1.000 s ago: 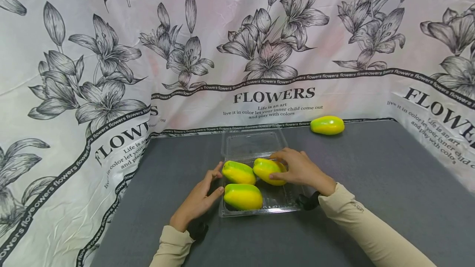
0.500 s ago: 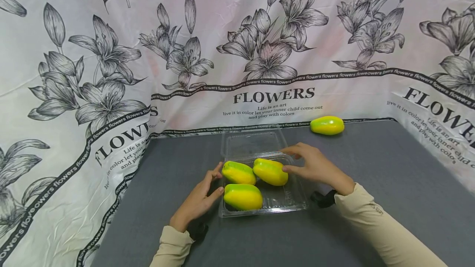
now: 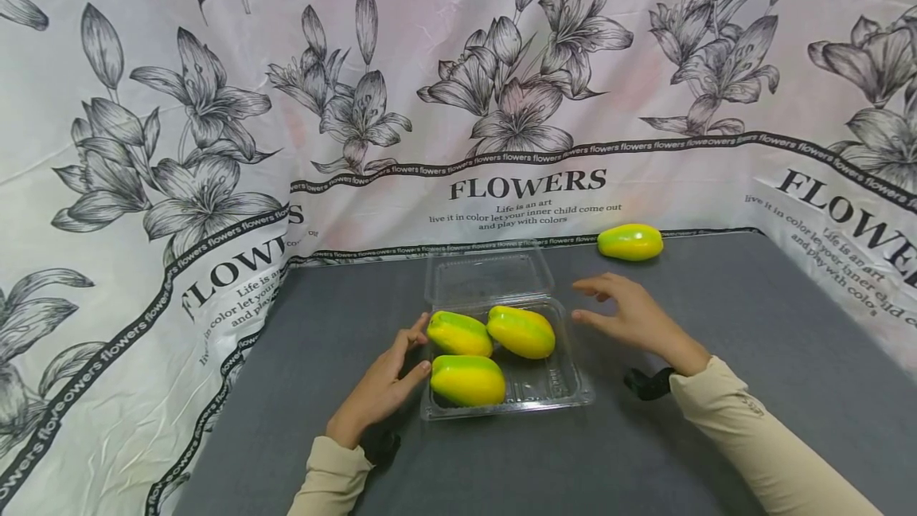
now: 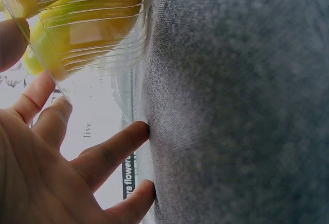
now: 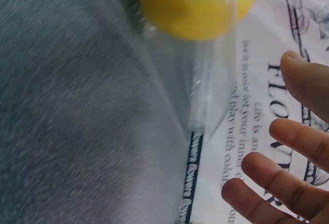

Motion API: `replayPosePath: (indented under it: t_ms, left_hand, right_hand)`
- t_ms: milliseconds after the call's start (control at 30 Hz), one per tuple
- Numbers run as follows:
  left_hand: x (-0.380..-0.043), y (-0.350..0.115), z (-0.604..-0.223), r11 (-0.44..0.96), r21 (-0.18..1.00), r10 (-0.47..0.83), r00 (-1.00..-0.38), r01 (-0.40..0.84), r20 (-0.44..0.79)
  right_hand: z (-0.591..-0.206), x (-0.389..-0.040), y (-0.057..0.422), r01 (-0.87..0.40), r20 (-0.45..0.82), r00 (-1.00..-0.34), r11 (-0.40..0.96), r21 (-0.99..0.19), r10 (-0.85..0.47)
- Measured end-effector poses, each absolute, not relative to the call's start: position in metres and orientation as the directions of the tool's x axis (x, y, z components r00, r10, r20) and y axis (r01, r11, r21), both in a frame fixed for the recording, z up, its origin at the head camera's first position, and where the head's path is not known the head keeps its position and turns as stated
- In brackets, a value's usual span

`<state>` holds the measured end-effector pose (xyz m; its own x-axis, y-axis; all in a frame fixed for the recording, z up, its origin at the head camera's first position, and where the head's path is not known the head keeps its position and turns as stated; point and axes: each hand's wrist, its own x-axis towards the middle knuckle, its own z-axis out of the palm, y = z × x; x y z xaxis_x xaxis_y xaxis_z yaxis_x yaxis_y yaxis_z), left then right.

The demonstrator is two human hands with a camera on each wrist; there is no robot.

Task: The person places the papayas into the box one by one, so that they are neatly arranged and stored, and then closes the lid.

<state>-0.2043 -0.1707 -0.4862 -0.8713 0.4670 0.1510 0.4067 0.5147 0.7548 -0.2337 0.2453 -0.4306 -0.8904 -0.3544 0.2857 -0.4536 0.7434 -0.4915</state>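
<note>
Presently, the left hand (image 3: 380, 385) keeps its fingers extended and spread, touching the left edge of the clear plastic clamshell container (image 3: 533, 385); inside it lie three yellow-green papayas (image 3: 468, 381), two behind and one in front; the right hand (image 3: 634, 317), with relaxed fingers, holds nothing beside the container; the fourth papaya (image 3: 630, 242) rests on the grey table (image 3: 322, 317), near the flower-printed curtain (image 3: 523, 118).
</note>
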Motion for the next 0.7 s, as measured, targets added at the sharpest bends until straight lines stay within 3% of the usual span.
replayPosePath:
  t_ms: [700]
  left_hand:
    - [-0.205, -0.172, -0.489, 0.534, 0.749, 0.467, -0.875, 0.392, 0.124]
  right_hand:
    - [-0.447, -0.241, 0.28, -0.389, 0.355, -0.905, 0.789, -0.475, -0.232]
